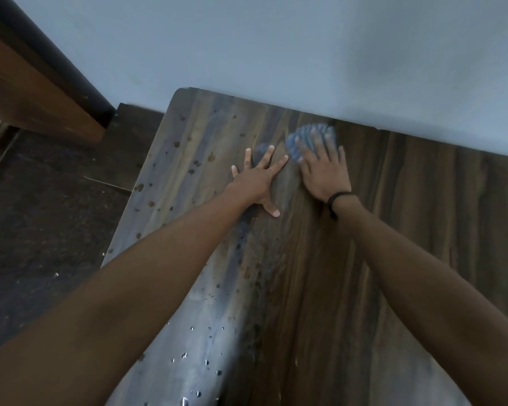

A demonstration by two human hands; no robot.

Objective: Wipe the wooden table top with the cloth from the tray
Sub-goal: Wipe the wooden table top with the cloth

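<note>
Mid-wipe: the right hand (324, 171), fingers straight, presses the cloth (305, 139) flat under its fingertips; the left hand (255, 177) lies splayed just beside it, holding nothing. The next stroke should likely pass the left hand (droplets (200, 332) dot the table top (393, 230) there)

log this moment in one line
wiping | right hand: presses cloth | left hand: flat on table top | droplets: left edge
</note>
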